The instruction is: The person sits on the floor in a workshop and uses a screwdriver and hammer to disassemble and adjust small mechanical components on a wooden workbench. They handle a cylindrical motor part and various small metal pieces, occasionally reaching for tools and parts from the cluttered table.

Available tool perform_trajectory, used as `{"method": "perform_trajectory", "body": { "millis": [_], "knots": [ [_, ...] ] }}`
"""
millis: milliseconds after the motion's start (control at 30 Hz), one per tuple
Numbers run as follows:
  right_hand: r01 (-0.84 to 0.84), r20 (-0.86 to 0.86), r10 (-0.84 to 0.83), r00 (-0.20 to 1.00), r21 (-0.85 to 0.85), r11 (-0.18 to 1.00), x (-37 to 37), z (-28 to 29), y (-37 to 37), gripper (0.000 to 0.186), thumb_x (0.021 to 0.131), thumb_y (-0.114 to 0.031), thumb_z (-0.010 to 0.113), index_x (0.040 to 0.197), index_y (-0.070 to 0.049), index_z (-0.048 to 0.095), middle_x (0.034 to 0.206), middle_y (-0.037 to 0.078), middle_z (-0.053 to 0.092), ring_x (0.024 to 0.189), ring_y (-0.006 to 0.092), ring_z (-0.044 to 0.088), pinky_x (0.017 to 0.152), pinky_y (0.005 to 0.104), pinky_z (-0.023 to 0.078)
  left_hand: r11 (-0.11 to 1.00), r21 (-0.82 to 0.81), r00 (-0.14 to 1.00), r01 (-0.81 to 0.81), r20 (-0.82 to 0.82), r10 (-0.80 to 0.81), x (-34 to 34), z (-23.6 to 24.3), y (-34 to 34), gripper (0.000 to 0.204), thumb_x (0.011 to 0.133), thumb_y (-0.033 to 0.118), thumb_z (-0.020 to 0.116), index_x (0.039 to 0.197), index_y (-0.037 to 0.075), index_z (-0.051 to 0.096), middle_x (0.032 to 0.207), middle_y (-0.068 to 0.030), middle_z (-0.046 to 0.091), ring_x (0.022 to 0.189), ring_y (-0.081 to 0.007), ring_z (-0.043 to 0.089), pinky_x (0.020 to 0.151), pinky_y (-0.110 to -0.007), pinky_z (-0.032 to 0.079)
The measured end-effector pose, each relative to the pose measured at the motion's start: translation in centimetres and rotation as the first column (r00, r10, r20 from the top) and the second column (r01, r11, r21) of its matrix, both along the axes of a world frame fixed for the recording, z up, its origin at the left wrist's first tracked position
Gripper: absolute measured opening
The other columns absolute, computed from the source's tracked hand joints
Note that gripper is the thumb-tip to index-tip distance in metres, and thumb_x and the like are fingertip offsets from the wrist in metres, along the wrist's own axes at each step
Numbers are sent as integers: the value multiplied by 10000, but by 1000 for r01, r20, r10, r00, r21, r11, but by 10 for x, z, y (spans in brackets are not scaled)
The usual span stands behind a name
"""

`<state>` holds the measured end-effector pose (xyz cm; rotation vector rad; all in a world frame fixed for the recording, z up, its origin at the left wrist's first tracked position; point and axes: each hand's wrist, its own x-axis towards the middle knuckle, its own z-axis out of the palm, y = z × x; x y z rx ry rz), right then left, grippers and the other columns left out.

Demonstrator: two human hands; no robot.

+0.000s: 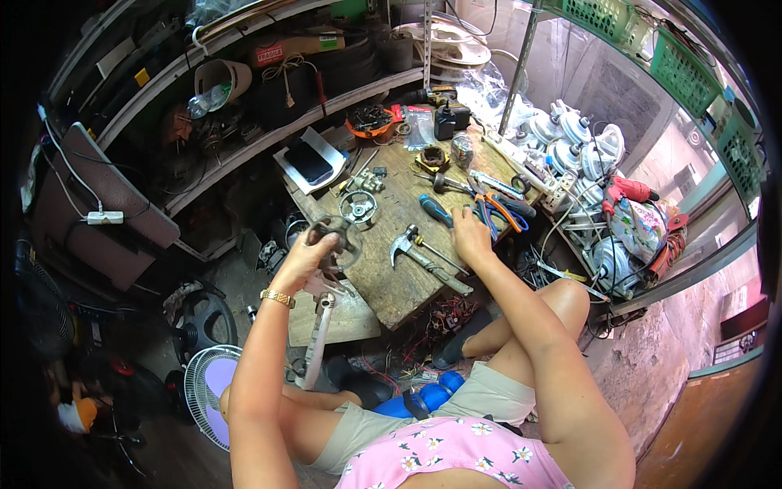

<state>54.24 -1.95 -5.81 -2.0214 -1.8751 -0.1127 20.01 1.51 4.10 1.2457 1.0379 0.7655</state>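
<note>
1. Pinched between thumb and fingers, a dark ring-shaped metal part (349, 245) is held up in the left hand (306, 254), over the left edge of the worktop. Thumb on the near side, it seems held so that its open ring stays in view. The right hand (472, 235) rests low by the right edge, fingers curled; whether they close on anything, I cannot tell.
2. Worn and wooden, the worktop (379, 281) points its near corner towards the seated person, which likely keeps both long edges within arm's reach.
3. Nearest that corner, among the tools, the hammer (426, 262) lies flat, head inward and handle towards the right edge, perhaps so it can be picked up by the handle.
4. Pliers with orange-and-blue handles (511, 213) lie just beyond the right hand, along the right edge; grouping them there probably leaves the middle freer.
5. A silver spoked housing (358, 209) sits at the left edge, just beyond the held part, presumably set down on that hand's side.
6. Smaller still, the blue screwdriver handle (435, 210) lies beside the right fingers, seemingly placed for easy reach.
</note>
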Motion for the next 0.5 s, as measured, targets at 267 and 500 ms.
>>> {"method": "perform_trajectory", "body": {
  "millis": [267, 500],
  "knots": [
    [-430, -7, 430, 903, -35, 902, -63, 2, -37, 514, 792, -255, 655, 1282, -225, 501, 1266, 169, 443, 1087, 333, 477, 833, 442, 454, 936, 60, 880, 347, -366, -303, 12, -57, 15, 248, 914, 242, 631, 991, 6, 628, 811, 29, 586, 719, -67, 494, 665, -240, 435],
    [-329, -28, 328, 944, -102, 939, -36, -14, -16, 492, 815, -42, 504, 1272, -223, 479, 1245, 191, 438, 1035, 365, 521, 780, 449, 521, 890, 283, 810, 358, -569, -145, -2, -100, -10, 218, 865, 180, 642, 879, -37, 651, 734, -104, 641, 672, -124, 560, 652, -299, 464]
  ]
}}
